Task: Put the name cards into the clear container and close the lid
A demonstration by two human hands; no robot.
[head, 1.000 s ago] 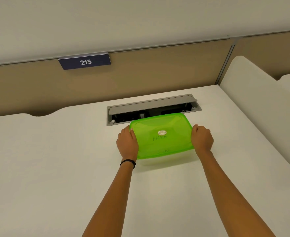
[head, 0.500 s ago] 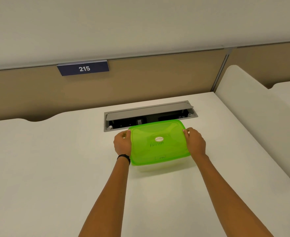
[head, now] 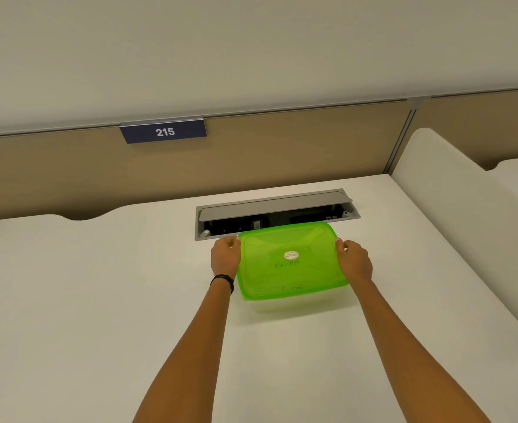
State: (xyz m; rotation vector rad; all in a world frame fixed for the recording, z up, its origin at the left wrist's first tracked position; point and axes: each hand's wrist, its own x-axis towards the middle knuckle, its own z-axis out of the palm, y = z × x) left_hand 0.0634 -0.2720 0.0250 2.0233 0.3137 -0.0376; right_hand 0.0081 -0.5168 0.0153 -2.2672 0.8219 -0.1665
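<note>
A bright green lid (head: 291, 264) with a small round sticker and handwriting covers the clear container (head: 297, 305), whose pale wall shows just below the lid's near edge. My left hand (head: 225, 257) grips the lid's left edge near its far corner. At the right edge, near the far corner, my right hand (head: 353, 261) grips the lid the same way. The container stands on the white desk (head: 99, 300). No name cards can be seen; the lid hides the inside.
An open grey cable hatch (head: 277, 212) is set into the desk right behind the container. A beige partition with a blue sign "215" (head: 163, 131) runs along the back. A white side divider (head: 453, 190) bounds the desk on the right.
Both hands slid along the lid's side edges toward its far corners. The lid now lies lower and flatter on the container. The camera view has shifted slightly.
</note>
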